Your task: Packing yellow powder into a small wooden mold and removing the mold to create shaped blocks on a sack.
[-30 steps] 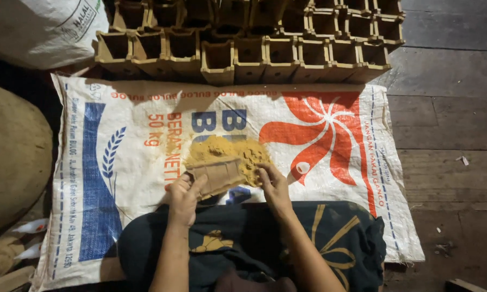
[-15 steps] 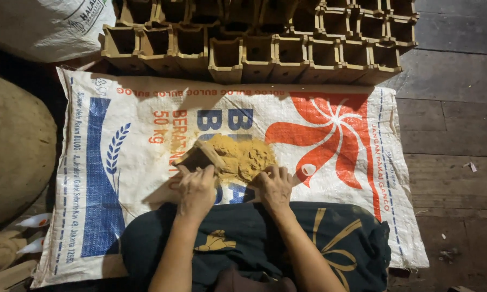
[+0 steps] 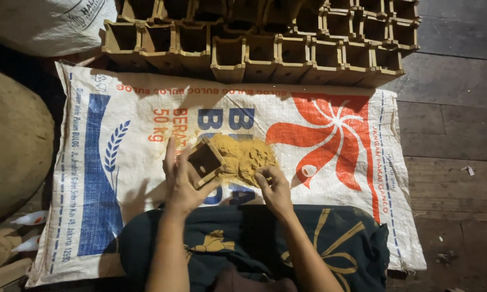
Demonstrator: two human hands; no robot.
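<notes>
At the far left, well clear of the fingers, a rounded brown sack (image 3: pixel 11 146) is seen, with a pale bag (image 3: pixel 49 24) above it. A printed woven sack (image 3: pixel 124 162) is spread flat on the wooden floor (image 3: pixel 449 140), and both hands are held over it. The left hand (image 3: pixel 183 184) is closed around a small square wooden box (image 3: pixel 205 161); its fingers (image 3: pixel 170 157) are wrapped along the box's left side and its thumb is pressed under the lower right corner, so the box is gripped, tilted, with its open mouth turned towards the camera. Just to the right of those fingers, touching the box, a mound of yellow-brown powder (image 3: pixel 246 157) lies on the sack. The right hand (image 3: pixel 275 186) is set at the lower right edge of the mound, its fingers (image 3: pixel 262 176) curled loosely into the powder; whether anything is pinched there cannot be told. Beyond the fingertips, along the sack's far edge, rows of similar open wooden boxes (image 3: pixel 265 48) are stacked. Below the wrists, a dark cloth with a gold pattern (image 3: pixel 330 249) is draped over the person's lap.
</notes>
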